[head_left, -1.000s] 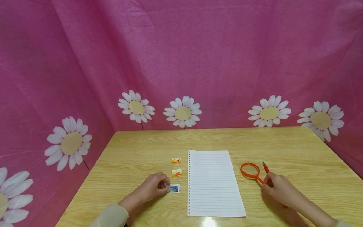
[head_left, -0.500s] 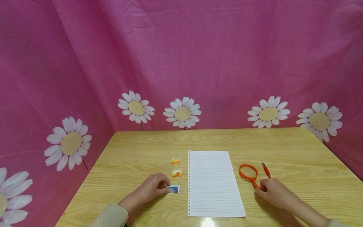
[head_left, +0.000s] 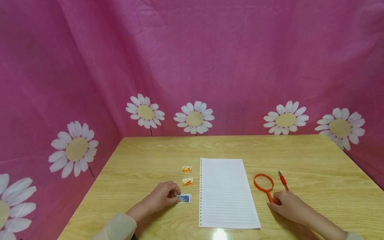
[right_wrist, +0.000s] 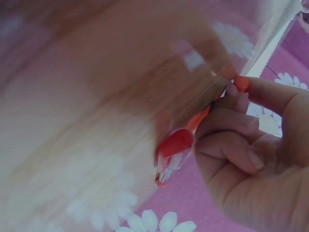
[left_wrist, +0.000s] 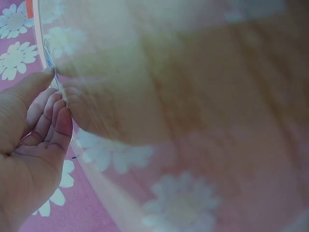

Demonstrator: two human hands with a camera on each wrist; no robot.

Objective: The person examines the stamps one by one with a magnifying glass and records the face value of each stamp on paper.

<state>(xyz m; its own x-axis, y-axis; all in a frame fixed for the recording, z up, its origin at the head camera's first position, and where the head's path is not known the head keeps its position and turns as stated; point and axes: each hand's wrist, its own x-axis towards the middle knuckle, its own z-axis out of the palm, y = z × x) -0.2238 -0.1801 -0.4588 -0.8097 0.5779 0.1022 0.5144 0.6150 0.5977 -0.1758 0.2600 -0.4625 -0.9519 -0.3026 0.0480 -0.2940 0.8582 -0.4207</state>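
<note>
On the left side of the table, my left hand (head_left: 163,196) pinches the left edge of a small blue stamp (head_left: 185,198) lying flat, thumb in front and fingers curled. Above it in the head view are two yellow-orange stamps, one (head_left: 187,182) close by and one (head_left: 187,169) farther back. My right hand (head_left: 288,205) holds the handle end of a red-orange magnifying glass (head_left: 269,196); its round lens points away from me. In the right wrist view the handle's tip (right_wrist: 241,83) sits between thumb and forefinger. A red pen (head_left: 283,181) lies just beyond the right knuckles, its rear end hidden.
A lined, punched sheet of paper (head_left: 228,196) lies between the hands. The wooden table (head_left: 150,153) reflects light at its front and meets a pink curtain (head_left: 228,66) with daisies along its back edge.
My right hand has moved left and toward me, swinging the magnifying glass's handle more upright in the head view. More of the pen shows. My left hand stays at the blue stamp.
</note>
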